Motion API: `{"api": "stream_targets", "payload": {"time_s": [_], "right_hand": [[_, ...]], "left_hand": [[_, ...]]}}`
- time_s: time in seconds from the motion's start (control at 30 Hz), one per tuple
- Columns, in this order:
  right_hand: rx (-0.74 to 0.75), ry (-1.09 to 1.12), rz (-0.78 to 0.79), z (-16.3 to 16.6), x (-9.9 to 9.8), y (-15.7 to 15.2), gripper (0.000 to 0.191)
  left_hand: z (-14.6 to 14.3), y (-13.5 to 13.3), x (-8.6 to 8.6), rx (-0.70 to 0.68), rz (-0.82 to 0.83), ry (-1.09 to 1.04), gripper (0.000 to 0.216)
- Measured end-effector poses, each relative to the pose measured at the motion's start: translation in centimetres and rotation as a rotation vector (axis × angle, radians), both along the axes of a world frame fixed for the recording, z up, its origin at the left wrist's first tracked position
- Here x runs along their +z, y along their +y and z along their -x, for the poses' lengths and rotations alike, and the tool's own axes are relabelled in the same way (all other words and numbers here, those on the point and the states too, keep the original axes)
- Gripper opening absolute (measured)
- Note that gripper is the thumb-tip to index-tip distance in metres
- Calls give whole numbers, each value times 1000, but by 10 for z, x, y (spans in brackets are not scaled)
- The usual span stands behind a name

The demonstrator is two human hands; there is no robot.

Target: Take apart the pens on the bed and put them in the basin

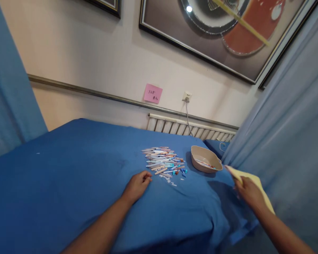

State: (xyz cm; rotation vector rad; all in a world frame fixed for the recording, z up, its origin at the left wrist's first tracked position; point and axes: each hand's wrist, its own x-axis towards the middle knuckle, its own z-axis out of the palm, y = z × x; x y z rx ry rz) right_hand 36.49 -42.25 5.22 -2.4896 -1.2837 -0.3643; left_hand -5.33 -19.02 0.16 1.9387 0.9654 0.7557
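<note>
A pile of pens and pen parts [161, 160] in pale, orange and blue tones lies on a blue cloth [82, 176]. Small white and turquoise pieces are scattered at its near edge. Just left of these pieces, my left hand [138, 184] rests on the cloth with its fingers curled in; no object shows in them. Over at the right, my right hand [249, 192] grips a flat yellow sheet [254, 180], whose material I cannot make out. It is held beyond the beige plastic basin [205, 160], which has a few thin pens inside.
Blue curtains [288, 134] hang close on the right, and another curtain [7, 81] on the left. Behind the covered surface are a white radiator [169, 125], a wall rail [95, 93], a socket [187, 96] with a cord, a pink note [153, 93] and a framed picture [214, 42].
</note>
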Motion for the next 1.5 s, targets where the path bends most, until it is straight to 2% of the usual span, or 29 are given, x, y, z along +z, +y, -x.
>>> {"api": "stream_targets", "payload": {"time_s": [0.1,0.17,0.3,0.4,0.47,0.57,0.63,0.7,0.77,0.83,0.93,1.03,1.1,1.3,1.5], "right_hand": [[182,123,42,39,-37,25,33],[333,180,73,57,-55,32,34],[483,228,-13,65,-67,30,29],[542,291,-90,62,-66,22,26],[609,341,-70,63,-59,21,23],[684,409,-84,69,-33,36,20],[731,435,-185,78,-9,62,19],[757,517,-359,93,11,100,20],[744,756,-528,114,20,144,24],[727,996,-624,135,14,184,27],[687,1166,-637,154,-15,222,29],[707,1220,-535,157,-43,232,29],[702,1269,-521,154,-50,232,29],[641,1457,-487,156,-45,235,30],[666,1421,-469,160,-47,233,28]], "left_hand": [[0,-2,2,12,24,-8,26],[0,-3,4,21,33,9,26],[-3,-6,9,45,34,73,26],[-4,-8,12,60,15,116,26],[-4,-8,13,79,13,133,26],[-6,-7,13,120,26,143,25],[-12,-4,14,161,18,140,26],[-25,1,18,202,-21,150,27],[-42,7,23,186,-93,190,26],[-59,13,30,99,-174,244,23],[-76,20,35,-83,-274,370,18],[-83,25,36,-167,-307,481,18],[-85,27,37,-196,-310,538,20],[-86,26,43,-242,-332,667,21],[-79,17,44,-272,-328,665,20]]}}
